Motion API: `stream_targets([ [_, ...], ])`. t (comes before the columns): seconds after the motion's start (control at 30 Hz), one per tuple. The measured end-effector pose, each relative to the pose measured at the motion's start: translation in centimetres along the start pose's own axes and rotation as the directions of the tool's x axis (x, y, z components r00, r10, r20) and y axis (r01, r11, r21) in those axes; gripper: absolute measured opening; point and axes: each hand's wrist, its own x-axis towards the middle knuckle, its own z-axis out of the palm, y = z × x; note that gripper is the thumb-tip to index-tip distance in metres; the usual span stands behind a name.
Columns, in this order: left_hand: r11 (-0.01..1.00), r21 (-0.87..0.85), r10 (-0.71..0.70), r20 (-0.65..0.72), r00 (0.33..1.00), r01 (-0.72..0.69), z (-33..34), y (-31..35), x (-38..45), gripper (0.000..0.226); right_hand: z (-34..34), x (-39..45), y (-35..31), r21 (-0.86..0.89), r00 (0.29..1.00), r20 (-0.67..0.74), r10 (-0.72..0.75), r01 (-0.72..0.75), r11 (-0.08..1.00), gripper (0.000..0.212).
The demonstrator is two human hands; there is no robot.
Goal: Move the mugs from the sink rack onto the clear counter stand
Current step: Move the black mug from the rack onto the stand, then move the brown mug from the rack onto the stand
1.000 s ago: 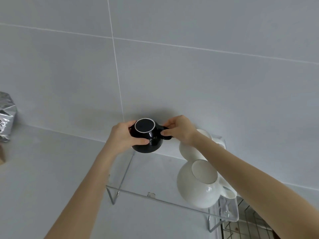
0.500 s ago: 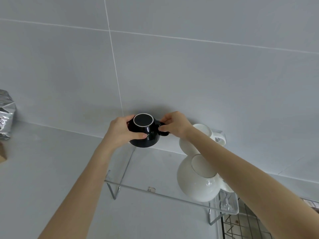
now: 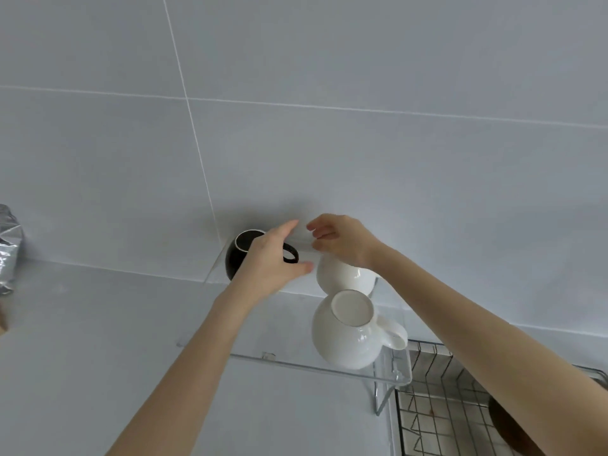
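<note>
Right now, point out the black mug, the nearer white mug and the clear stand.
black mug (image 3: 236, 258): head view, on its dark rounded side.
nearer white mug (image 3: 342, 343): head view, on its rounded body below the upturned base.
clear stand (image 3: 296, 362): head view, on its front edge.

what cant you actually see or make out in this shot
Head view only:
- black mug: right side covered by the left hand.
- rear white mug: top hidden by the right hand.
- sink rack: cut off by the frame's bottom edge.
- foil bag: cropped at the left edge.
</note>
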Motion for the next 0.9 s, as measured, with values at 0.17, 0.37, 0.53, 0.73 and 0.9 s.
stream_targets([
  [0.17,0.991,-0.114,0.080,0.126,0.989,-0.065,4.8,5.8,-2.1,0.069,-5.3,-6.7,2.4,0.045,0.994,-0.098,0.047,-0.042,0.998,0.024],
  [0.37,0.971,-0.137,0.229,0.291,0.929,-0.196,12.7,11.3,-4.7,0.054,-11.8,-15.5,8.9,0.069,0.960,-0.203,0.193,-0.183,0.981,0.016],
  [0.53,0.971,-0.169,0.233,0.490,0.840,-0.171,21.0,12.9,-6.2,0.056,-14.0,-21.9,17.0,0.128,0.883,-0.239,0.405,-0.384,0.914,0.013],
  [0.73,0.988,-0.153,0.100,0.634,0.767,-0.003,30.4,11.2,-7.8,0.070,-11.5,-28.4,27.4,0.125,0.757,-0.263,0.598,-0.587,0.799,0.016],
  [0.9,0.995,-0.097,0.048,0.703,0.710,0.029,36.0,9.4,-8.2,0.083,-7.3,-30.7,32.6,0.194,0.652,-0.238,0.720,-0.694,0.693,0.029],
])
